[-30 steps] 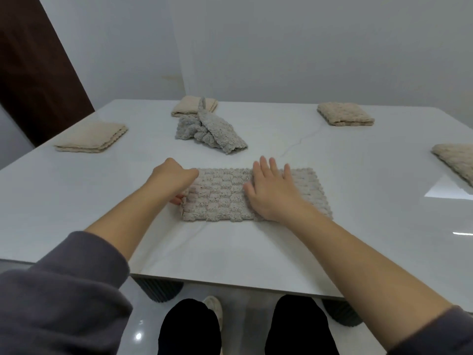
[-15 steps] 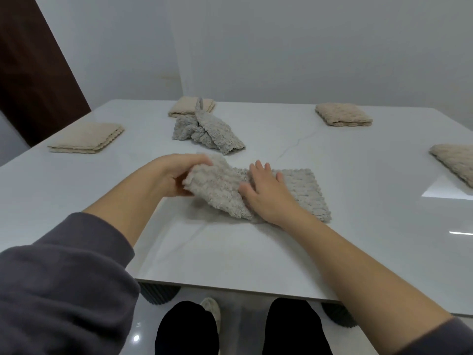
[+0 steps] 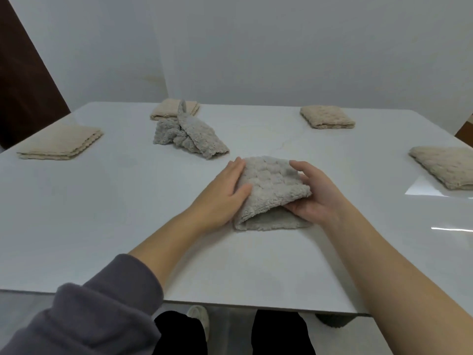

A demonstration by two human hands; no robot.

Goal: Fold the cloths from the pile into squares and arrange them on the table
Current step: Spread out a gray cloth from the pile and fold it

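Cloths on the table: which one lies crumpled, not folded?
The crumpled grey cloth, heaped just before the far-left beige square. The beige ones lie folded flat; the left hand and right hand handle the other grey cloth mid-fold.

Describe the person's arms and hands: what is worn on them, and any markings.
The left hand and the right hand are bare: no gloves, rings or watch show. The left arm wears a dark grey, soft fleecy sleeve whose thick cuff ends well above the wrist, leaving the left forearm uncovered. The right forearm is uncovered up to the frame's edge. No markings show.
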